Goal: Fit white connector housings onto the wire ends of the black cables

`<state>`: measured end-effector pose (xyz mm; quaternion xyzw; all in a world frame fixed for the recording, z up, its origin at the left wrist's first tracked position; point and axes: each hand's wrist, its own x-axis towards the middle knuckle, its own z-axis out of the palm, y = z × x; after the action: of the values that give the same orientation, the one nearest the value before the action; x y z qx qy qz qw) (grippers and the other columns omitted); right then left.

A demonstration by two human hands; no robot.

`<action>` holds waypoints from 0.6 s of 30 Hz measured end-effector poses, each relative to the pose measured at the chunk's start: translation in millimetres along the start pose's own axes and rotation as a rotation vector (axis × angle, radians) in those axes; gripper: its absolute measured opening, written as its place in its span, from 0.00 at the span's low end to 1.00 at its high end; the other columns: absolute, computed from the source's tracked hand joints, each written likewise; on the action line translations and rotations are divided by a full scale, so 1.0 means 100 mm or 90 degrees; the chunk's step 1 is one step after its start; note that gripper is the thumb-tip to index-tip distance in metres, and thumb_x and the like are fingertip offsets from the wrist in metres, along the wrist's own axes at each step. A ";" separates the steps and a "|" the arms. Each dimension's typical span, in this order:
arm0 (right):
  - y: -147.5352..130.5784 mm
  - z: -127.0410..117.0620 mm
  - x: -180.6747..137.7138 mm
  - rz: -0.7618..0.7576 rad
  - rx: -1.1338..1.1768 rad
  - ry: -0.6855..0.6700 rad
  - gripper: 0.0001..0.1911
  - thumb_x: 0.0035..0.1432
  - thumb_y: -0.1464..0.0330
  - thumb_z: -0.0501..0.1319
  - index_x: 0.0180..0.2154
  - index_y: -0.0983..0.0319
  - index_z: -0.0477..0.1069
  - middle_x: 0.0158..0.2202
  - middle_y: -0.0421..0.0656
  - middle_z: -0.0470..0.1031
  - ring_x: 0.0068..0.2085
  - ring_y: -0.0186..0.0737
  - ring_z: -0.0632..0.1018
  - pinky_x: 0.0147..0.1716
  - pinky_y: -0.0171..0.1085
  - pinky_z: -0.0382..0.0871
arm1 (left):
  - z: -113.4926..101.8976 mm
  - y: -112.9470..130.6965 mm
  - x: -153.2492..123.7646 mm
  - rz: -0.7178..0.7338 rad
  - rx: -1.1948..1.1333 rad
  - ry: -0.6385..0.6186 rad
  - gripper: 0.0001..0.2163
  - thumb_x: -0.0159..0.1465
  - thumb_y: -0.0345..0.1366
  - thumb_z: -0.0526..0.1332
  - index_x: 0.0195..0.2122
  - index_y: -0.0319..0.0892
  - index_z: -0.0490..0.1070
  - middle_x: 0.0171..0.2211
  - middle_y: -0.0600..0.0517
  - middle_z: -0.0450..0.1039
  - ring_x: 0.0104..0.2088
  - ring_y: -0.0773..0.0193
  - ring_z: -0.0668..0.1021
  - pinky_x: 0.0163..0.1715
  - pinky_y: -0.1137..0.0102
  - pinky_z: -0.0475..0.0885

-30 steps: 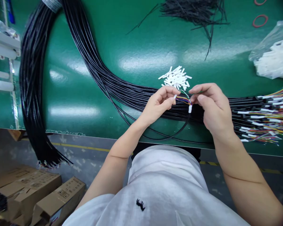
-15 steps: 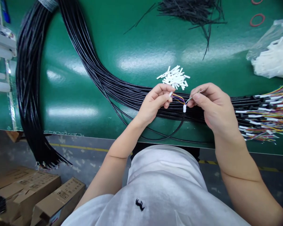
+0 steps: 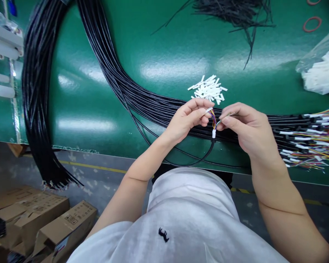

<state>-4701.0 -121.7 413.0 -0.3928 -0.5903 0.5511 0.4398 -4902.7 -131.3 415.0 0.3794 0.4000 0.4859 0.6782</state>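
My left hand (image 3: 186, 119) pinches a small white sleeve at the tips of a black cable's coloured wires (image 3: 213, 118). My right hand (image 3: 245, 128) pinches one thin wire split off from that same bunch. The black cable (image 3: 205, 153) carries a white sleeve (image 3: 214, 133) at its stripped end and loops down toward the table's front edge. A small pile of loose white sleeves (image 3: 209, 89) lies on the green table (image 3: 164, 54) just beyond my fingers.
A thick bundle of black cables (image 3: 104, 69) sweeps from the far left across to the right, ending in coloured wire ends (image 3: 315, 142). Black cut strips (image 3: 235, 12), red rubber rings (image 3: 312, 24) and a plastic bag of white parts (image 3: 322, 73) lie at the back. Cardboard boxes (image 3: 44, 223) sit on the floor.
The wire ends have turned more upright between my hands, and my right hand has drawn one thin wire apart from the bunch. Both hands have stayed in place.
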 end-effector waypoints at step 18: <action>0.08 0.06 0.01 -0.154 -0.007 0.125 0.04 0.63 0.69 0.71 0.37 0.53 0.82 0.38 0.37 0.77 0.30 0.32 0.77 0.31 0.35 0.74 | 0.21 -0.14 -0.13 -0.050 -0.050 -0.152 0.20 0.64 0.50 0.71 0.42 0.43 0.64 0.33 0.57 0.73 0.31 0.71 0.81 0.32 0.74 0.75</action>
<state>-4707.5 -121.9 405.4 -0.3731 -0.5905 0.4498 0.5567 -4881.7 -149.9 412.4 0.3918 0.3119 0.4256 0.7537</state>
